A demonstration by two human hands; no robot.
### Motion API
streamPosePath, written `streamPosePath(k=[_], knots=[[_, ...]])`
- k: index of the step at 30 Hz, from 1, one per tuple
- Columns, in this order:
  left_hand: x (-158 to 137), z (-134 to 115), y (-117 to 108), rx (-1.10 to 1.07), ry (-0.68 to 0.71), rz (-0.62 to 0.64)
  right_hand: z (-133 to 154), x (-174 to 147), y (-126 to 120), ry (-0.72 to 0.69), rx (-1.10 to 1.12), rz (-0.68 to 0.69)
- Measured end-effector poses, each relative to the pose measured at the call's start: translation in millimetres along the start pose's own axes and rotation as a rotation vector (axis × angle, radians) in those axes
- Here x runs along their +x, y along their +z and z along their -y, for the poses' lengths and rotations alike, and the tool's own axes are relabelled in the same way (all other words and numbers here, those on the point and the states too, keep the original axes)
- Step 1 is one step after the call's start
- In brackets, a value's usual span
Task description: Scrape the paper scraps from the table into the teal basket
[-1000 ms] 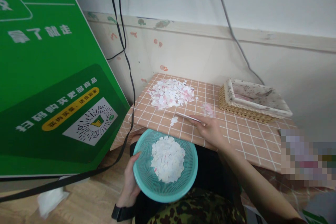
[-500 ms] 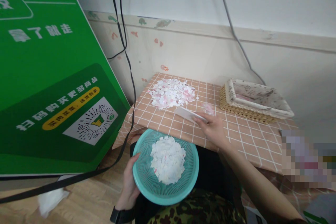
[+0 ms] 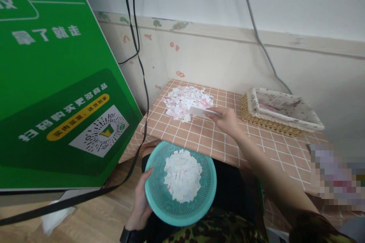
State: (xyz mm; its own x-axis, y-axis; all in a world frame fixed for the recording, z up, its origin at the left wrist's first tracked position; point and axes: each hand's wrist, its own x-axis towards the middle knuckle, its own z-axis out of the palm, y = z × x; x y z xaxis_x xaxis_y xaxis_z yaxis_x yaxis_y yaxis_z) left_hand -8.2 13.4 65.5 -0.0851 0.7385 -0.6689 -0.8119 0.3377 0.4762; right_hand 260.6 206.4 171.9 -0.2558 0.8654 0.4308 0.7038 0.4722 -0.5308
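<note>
My left hand grips the left rim of a turquoise plastic colander, held over my lap below the table edge. A heap of small white paper scraps lies in its middle. Over the table, my right hand is closed on a flat white card. The card's far end meets the near right side of a loose pile of white and pink paper scraps on the tablecloth. My right fingertips are partly hidden behind the card.
A brown checked cloth covers the table. On its right stands a wicker basket with a patterned lining. A large green sign fills the left, with a black strap hanging before it. White plastic lies on the floor.
My right hand has moved the card forward and slightly left, from the bare cloth to the pile's edge. The left hand and colander stay almost where they were.
</note>
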Motion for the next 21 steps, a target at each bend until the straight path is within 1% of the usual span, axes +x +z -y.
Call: streamPosePath(k=[3,7,12,16,18,21], knots=[[2,1,-3,-0.003,0.002,0.0,3,4,0,-0.032,0.07,0.074],[3,2,-5,-0.005,-0.004,-0.011,4,7,-5,-0.053,0.161,0.168],[3,2,-5,-0.021,0.005,-0.023,2,12,-4,-0.08,0.2,0.153],[4,2,-6,-0.021,-0.015,-0.021,-1,12,-6,-0.107,0.245,0.24],[4,3,-6,-0.026,-0.005,-0.008,-5,10,-12,-0.092,0.253,0.257],[3,3,-6,-0.031,0.004,0.01,-8,8,-18,-0.056,0.254,0.222]])
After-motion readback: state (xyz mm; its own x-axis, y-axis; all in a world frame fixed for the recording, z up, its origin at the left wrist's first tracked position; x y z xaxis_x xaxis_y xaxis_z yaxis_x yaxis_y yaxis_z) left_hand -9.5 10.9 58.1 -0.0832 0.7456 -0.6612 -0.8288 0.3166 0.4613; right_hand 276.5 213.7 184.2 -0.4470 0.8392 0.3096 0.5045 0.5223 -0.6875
